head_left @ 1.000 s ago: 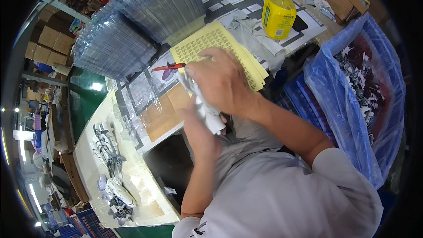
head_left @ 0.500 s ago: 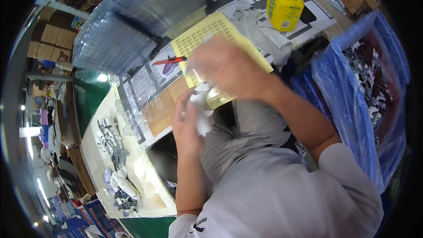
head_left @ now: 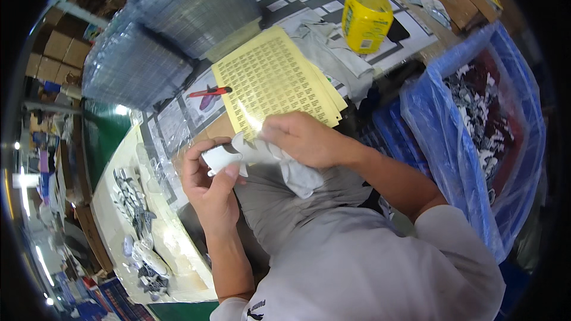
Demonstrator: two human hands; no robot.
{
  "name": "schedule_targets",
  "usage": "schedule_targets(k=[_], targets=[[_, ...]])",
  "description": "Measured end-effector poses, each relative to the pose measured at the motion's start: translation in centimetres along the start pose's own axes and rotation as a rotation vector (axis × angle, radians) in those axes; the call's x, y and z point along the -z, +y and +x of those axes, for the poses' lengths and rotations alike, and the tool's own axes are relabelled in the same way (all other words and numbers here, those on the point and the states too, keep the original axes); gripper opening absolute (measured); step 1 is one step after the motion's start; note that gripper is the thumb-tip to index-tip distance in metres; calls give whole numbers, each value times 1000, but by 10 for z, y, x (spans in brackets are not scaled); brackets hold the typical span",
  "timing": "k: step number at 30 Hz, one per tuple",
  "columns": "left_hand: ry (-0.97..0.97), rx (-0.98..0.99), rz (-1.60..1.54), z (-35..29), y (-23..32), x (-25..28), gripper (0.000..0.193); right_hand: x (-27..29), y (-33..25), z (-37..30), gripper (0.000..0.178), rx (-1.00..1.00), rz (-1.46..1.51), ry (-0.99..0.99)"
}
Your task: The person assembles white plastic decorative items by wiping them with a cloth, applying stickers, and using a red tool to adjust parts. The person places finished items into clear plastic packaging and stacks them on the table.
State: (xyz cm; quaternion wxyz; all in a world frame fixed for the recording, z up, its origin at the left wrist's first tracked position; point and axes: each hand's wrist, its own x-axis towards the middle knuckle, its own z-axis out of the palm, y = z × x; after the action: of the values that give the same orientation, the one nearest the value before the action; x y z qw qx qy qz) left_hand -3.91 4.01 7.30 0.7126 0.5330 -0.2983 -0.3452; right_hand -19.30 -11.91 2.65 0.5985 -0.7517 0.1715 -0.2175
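Across our counter [head_left: 425,43] lie yellow printed sheets [head_left: 267,74]. Our left hand [head_left: 205,183] curls partly closed, pinching a white, curved piece [head_left: 221,158] in front of us. Our right hand [head_left: 302,138], blurred above the sheets a moment ago, now sits lower beside that piece, fingers gathered around what looks like pale cloth [head_left: 301,181], so both hands seem to attend to it.

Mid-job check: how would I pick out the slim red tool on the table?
Find the tall clear plastic stacks at the upper left. Below and right of them lie the yellow sheets; the red tool has one end over their left edge. Its narrow, bright red body sets it apart from the flat yellow paper.
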Motion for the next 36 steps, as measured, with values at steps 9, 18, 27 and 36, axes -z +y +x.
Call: schedule_targets(k=[9,18,27,36], targets=[[165,-71,256,-20,57,84,44,119,22,88,41,-59,-457,485],[429,177,657,1,140,257,64,69,-10,120,36,258,-980,404],[179,254,1116,102,143,353,80,-78,-22,196,23,220,-1092,-69],[428,250,1287,80,145,459,60,-82,18,233,17,38,-1103,-121]])
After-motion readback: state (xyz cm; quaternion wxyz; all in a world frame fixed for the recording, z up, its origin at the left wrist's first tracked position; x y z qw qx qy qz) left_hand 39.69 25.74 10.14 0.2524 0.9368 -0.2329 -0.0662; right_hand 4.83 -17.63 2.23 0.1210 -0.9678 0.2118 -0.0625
